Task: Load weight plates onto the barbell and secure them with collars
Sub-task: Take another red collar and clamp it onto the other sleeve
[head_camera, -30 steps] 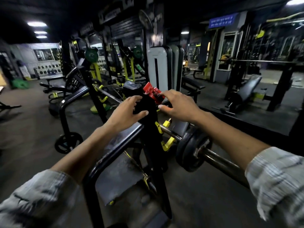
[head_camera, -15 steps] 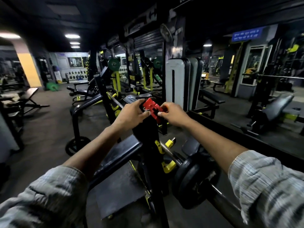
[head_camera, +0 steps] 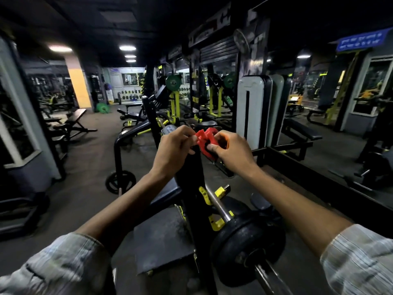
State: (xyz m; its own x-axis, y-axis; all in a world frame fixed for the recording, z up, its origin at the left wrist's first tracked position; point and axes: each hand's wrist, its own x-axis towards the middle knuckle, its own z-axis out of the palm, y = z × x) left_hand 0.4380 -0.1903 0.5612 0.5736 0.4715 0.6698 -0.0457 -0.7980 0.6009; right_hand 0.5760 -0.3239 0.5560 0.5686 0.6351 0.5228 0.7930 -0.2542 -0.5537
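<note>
Head view: The left hand (head_camera: 173,151) and the right hand (head_camera: 232,153) are both holding the red collar (head_camera: 204,139) just above the top of the black rack upright (head_camera: 189,173). The left hand's curled fingers are pinching the collar's left edge. The right hand is gripping its right side, with the thumb pressing on the front face. The collar is well apart from the barbell (head_camera: 215,204), which is lying across the yellow hooks (head_camera: 215,224) below the hands. A black weight plate (head_camera: 244,250) is sitting on the barbell, with bare bar extending toward the camera. No collar is showing against that plate.

The step in hand appears to be readying the collar; whether its clamp is open cannot be told. The next move calls for lowering the collar to the bar's near end, aligning its bore with the bar, sliding it up against the plate, and locking it.
</note>
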